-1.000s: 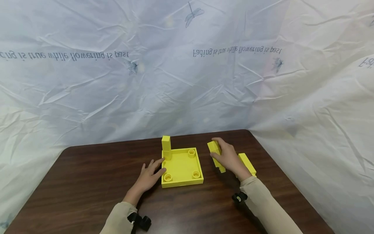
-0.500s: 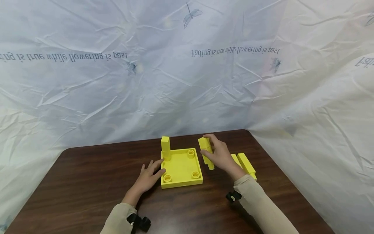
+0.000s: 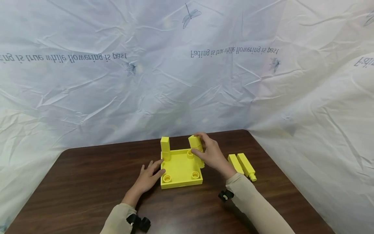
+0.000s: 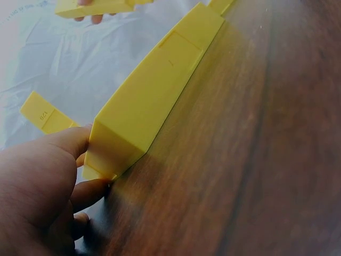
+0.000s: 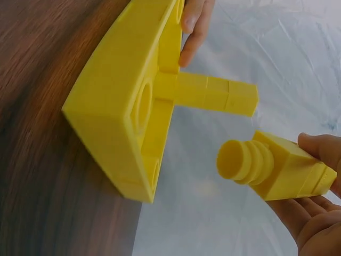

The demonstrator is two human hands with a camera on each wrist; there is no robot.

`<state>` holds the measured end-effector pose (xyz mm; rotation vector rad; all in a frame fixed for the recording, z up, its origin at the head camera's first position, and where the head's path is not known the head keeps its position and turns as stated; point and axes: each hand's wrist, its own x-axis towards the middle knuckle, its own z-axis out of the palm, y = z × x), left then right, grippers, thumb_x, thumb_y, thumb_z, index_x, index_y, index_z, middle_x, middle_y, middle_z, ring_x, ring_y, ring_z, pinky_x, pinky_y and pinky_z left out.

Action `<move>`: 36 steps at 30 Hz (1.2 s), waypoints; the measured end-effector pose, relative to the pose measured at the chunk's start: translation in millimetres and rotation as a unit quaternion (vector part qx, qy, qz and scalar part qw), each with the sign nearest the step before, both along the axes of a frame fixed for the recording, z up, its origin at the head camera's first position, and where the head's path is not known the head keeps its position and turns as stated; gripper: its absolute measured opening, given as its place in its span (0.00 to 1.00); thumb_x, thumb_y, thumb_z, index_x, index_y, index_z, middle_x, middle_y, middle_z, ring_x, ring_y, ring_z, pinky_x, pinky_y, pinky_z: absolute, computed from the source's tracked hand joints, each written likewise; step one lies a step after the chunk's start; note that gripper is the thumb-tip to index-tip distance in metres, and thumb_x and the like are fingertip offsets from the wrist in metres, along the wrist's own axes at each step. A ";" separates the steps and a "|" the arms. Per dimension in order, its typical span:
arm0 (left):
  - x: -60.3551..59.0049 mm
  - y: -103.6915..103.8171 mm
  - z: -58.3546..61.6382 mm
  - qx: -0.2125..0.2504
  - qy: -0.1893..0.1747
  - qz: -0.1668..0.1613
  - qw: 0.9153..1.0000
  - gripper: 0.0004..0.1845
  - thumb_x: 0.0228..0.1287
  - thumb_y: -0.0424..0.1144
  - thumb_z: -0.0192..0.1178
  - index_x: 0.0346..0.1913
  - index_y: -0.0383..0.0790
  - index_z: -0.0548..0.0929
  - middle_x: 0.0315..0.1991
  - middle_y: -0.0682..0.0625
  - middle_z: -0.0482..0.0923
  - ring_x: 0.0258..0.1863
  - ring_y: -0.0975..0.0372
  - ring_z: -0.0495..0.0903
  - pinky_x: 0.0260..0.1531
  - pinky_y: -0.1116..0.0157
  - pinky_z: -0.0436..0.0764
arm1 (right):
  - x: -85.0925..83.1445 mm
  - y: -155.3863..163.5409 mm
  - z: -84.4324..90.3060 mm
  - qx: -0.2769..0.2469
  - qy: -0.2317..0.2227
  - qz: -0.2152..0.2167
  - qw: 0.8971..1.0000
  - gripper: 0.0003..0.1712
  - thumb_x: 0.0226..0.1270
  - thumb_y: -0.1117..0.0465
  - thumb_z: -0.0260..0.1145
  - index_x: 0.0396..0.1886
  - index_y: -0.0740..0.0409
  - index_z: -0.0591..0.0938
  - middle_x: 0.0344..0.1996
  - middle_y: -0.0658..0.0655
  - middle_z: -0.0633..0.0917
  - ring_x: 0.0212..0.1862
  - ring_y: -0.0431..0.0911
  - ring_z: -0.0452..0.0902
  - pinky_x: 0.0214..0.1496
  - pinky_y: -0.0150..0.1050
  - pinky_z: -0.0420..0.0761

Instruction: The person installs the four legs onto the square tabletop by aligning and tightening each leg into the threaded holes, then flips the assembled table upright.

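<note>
Fitting a second leg into the yellow base [image 3: 180, 169]: that looks to be the step in hand. Right hand [image 3: 211, 156] curled round a yellow leg block [image 3: 195, 143], fingers and thumb pinching its square body, ribbed round peg [image 5: 237, 159] leading and not yet in a socket. Held just above the far right corner of the base, close to the socket there [image 3: 190, 152], though whether peg and socket already touch cannot be made out from the head view. Left hand [image 3: 147, 178] flat on the table [image 3: 73, 188], fingers straight and spread, fingertips pressed against the near-left edge of the base, steadying it, gripping nothing.

Next move, by judgement: squaring the peg over the socket, then pushing straight down while keeping the base braced.

Counted: one base with four corner sockets; one leg already upright [image 3: 165, 146] in the far left corner; one leg in the right hand; two more legs [image 3: 242, 165] lying side by side on the table, right of the base. Four legs in all, three sockets open.
</note>
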<state>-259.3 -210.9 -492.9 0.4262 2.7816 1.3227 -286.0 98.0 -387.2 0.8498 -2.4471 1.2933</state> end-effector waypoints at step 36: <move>-3.4 0.6 -1.4 -0.009 0.002 -0.001 1.000 0.34 0.84 0.56 0.52 0.84 0.46 0.63 0.81 0.38 0.61 0.84 0.40 0.42 0.76 0.35 0.26 | 15.7 -79.7 -30.7 -0.085 0.032 0.107 0.990 0.30 0.72 0.67 0.73 0.67 0.61 0.69 0.58 0.66 0.78 0.55 0.56 0.85 0.53 0.46 0.89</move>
